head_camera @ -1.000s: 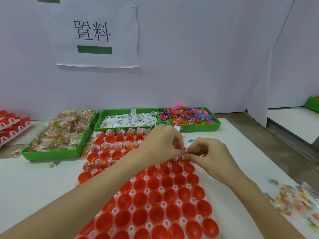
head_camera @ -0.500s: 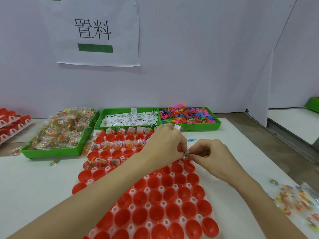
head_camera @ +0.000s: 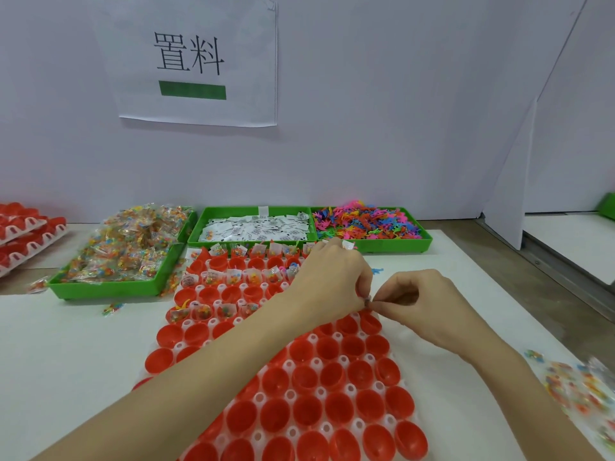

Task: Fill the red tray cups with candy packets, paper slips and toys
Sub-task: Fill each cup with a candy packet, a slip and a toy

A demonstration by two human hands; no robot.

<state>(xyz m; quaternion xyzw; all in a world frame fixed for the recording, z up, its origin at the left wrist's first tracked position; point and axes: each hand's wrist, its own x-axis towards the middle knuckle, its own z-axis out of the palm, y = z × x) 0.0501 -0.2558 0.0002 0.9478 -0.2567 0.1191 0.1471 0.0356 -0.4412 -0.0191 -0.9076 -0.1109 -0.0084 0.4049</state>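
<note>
Two hands close together in the middle of the frame, over the red tray (head_camera: 299,394). Left hand (head_camera: 332,277) curled, fingertips pinching something tiny. Right hand (head_camera: 422,304) curled too, pinching the same tiny thing (head_camera: 367,299) from the other side. Too small to name for sure; maybe a toy, maybe a bit of wrapper.

Red tray lying from the middle down to the bottom of the frame. Far rows of cups, just under the green bins, already filled with packets and slips. Near rows, at the bottom, bare and red inside.

Along the back, three green bins: candy packets (head_camera: 129,247) at the left, paper slips (head_camera: 256,227) in the middle, bright toys (head_camera: 366,222) at the right. More loose candy at the lower right edge (head_camera: 582,390). Stacked red trays at the far left (head_camera: 23,234).

Likely step: pulling apart or getting ready one small piece before dropping it in a cup.

Could go wrong:
- Tiny piece slipping out of the pinch and bouncing off the tray.
- Piece landing in a cup that already has one, leaving another cup short.
- Left forearm, stretched low over the tray, bumping the cups.
- Filled far cups close to the knuckles; easy to knock a slip out.
</note>
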